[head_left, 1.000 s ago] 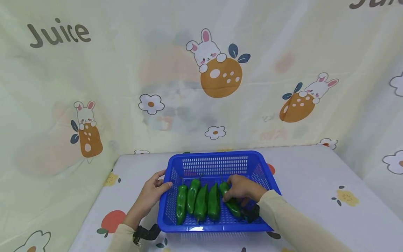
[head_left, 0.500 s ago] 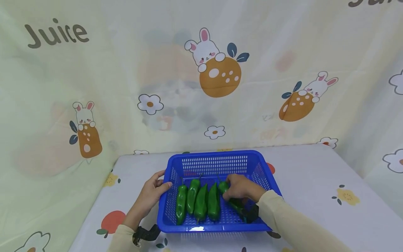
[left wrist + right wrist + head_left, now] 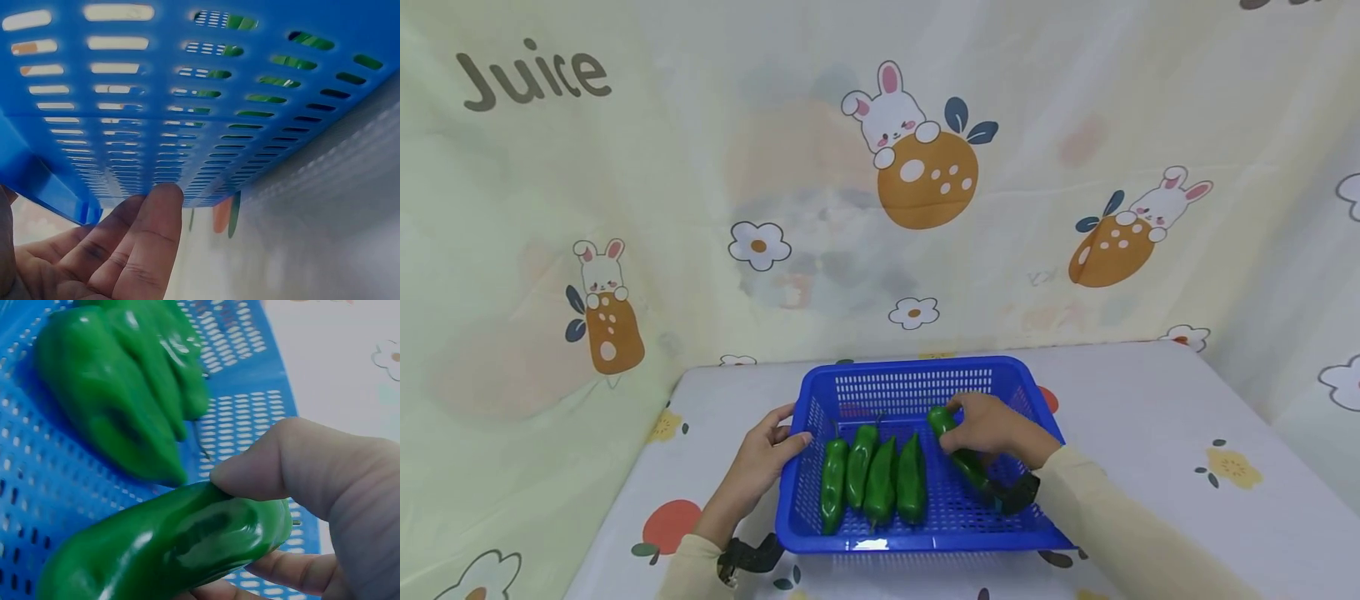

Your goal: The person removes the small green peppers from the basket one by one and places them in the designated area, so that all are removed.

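A blue plastic basket (image 3: 917,544) with slotted walls stands on the table. My left hand (image 3: 763,461) grips its left rim, thumb over the edge; the left wrist view has the fingers (image 3: 153,244) against the outer wall. In the right part of the basket my right hand (image 3: 988,429) holds a long green pepper (image 3: 156,544) near its stem end, thumb on top and fingers beneath. In the head view the hand and wrist camera partly hide this pepper. Several other green peppers (image 3: 880,492) lie side by side in the basket's left half, stem ends mostly toward the back.
A white tablecloth (image 3: 1135,417) printed with fruit and flowers covers the table. Behind it hangs a pale curtain (image 3: 820,167) with rabbit pictures. A dark wrist camera (image 3: 1018,493) on my right wrist sits low over the basket's front right corner.
My right hand has risen and shifted right and toward the back with the green pepper, widening the gap to the other peppers. The left hand stays on the rim.
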`<state>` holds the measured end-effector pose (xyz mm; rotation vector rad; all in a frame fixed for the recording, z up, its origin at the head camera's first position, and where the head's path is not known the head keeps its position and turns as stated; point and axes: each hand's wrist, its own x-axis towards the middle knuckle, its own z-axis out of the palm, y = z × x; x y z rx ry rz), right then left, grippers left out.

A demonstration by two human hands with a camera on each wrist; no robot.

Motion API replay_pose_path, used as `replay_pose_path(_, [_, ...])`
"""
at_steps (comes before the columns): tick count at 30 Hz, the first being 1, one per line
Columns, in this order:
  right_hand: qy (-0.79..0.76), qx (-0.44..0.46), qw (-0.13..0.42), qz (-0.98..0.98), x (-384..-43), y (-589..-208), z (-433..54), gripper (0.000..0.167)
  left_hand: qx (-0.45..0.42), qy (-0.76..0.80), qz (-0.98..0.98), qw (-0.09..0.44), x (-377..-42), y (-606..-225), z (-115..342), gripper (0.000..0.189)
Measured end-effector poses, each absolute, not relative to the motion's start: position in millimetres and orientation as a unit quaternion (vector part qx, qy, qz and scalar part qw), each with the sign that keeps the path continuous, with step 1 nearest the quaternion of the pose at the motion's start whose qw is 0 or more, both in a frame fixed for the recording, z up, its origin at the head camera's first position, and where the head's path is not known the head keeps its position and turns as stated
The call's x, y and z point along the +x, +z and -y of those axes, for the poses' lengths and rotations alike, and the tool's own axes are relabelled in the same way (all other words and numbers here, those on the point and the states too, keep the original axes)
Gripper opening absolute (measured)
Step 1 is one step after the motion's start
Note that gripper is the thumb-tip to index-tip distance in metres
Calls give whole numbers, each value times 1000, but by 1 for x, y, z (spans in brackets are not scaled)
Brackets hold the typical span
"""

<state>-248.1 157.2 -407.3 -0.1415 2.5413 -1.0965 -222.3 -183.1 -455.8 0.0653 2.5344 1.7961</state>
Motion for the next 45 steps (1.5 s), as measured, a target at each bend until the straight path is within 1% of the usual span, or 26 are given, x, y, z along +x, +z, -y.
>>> replay_pose_path(8, [-412, -50, 177, -892, -249, -388, -175, 76, 15, 576, -817, 15, -221, -454, 182, 60])
replay_pose_path(19, [-439, -61, 173, -879, -246, -374, -199, 83, 19, 574, -818, 5, -220, -455, 181, 58])
replay_pose_path(36, [-454, -54, 160, -875, -245, -367, -237, 83, 13, 576, -817, 7, -217, -454, 179, 58])
replay_pose_path(45, [-433, -41, 139, -889, -242, -360, -256, 77, 15, 572, -820, 9, -220, -455, 181, 57])
